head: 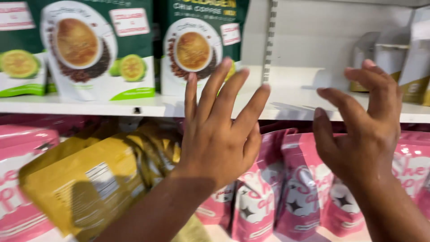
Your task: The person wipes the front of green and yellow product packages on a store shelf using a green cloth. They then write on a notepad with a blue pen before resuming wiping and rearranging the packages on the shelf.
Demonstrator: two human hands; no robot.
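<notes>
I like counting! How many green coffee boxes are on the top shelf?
3: one cut off at the far left, one beside it, one behind the left hand's fingers. More may hide outside the picture.

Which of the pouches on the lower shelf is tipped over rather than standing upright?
The yellow pouch at lower left. It leans tilted across the pink pouches, which stand upright in a row.

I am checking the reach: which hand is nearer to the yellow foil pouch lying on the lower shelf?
Left. The left hand is just right of the yellow foil pouch; the right hand is far right, over pink pouches.
</notes>
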